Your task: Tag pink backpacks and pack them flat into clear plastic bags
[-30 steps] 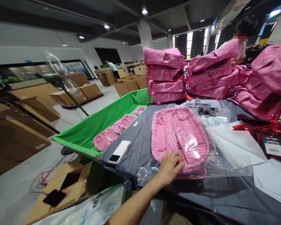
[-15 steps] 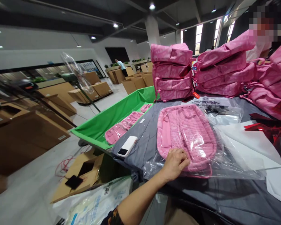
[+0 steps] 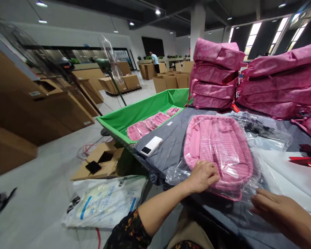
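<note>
A pink backpack (image 3: 223, 148) lies flat on the dark cloth-covered table, inside a clear plastic bag (image 3: 177, 173) whose loose film spreads past its edges. At the backpack's near left edge, my left hand (image 3: 204, 175) has its fingers curled on the film. My right hand (image 3: 273, 205) is at the near right corner, its fingers bent together at the film's edge and slightly blurred; the fingertips are partly hidden.
Stacked pink backpacks (image 3: 215, 74) stand at the table's back. A white power bank (image 3: 151, 146) lies to the left, beside a green fabric-lined bin (image 3: 114, 121) with bagged pink items. White sheets (image 3: 290, 173) lie right. An opened carton (image 3: 101, 162) and a printed plastic sack (image 3: 109, 204) are below.
My right hand has come into view from the right, reaching the bag's near right corner. My left hand stays on the bag. The view has turned left.
</note>
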`<state>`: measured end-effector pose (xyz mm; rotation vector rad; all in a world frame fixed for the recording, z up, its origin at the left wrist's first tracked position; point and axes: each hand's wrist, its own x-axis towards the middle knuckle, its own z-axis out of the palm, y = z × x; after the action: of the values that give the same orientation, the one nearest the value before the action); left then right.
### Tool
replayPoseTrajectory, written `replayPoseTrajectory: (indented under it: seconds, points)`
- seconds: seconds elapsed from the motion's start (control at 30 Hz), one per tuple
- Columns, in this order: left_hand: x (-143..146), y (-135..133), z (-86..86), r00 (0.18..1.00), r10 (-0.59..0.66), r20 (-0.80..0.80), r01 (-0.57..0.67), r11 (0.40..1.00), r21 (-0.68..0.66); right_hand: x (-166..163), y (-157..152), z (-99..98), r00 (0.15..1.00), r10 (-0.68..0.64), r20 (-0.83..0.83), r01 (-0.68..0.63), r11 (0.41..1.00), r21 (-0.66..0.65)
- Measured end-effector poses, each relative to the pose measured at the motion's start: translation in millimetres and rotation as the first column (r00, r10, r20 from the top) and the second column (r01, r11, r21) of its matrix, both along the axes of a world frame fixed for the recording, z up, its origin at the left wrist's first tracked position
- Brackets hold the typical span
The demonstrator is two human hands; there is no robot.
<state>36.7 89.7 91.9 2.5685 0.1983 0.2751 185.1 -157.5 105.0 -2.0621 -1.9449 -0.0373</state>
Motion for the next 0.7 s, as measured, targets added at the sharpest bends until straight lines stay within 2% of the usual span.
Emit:
replayPoseTrajectory:
  seconds: [0.07, 0.17, 0.3, 0.43, 0.57, 0.7]
  points:
    - [0.0, 0.1, -0.1, 1.000, -0.003, -0.005, 0.003, 1.000, 0.027, 5.3, 30.3, 11.6, 0.994, 0.108, 0.001, -0.107, 0.989, -0.100]
    - [-0.2, 0.9, -0.6, 1.000, -0.019, 0.007, 0.019, 0.999, 0.043, 15.1, 58.4, 22.1, 0.988, 0.149, 0.031, -0.139, 0.965, -0.223]
    - [-1.2, 2.3, 0.1, 0.999, -0.047, 0.010, 0.046, 0.998, 0.052, 29.6, 69.0, 17.8, 0.981, 0.159, 0.113, -0.142, 0.979, -0.145]
    - [-2.0, 3.2, 1.2, 0.998, -0.065, -0.008, 0.065, 0.995, 0.070, 37.0, 70.1, 15.1, 0.976, 0.187, 0.108, -0.181, 0.981, -0.067]
    - [-1.7, 4.3, -0.1, 0.997, -0.077, -0.008, 0.078, 0.991, 0.107, 41.9, 74.2, 18.6, 0.992, 0.119, 0.035, -0.114, 0.986, -0.125]
    - [-1.4, 4.3, -3.0, 0.995, -0.093, -0.040, 0.098, 0.983, 0.156, 56.1, 83.1, 17.4, 0.988, -0.075, -0.134, 0.033, 0.956, -0.291]
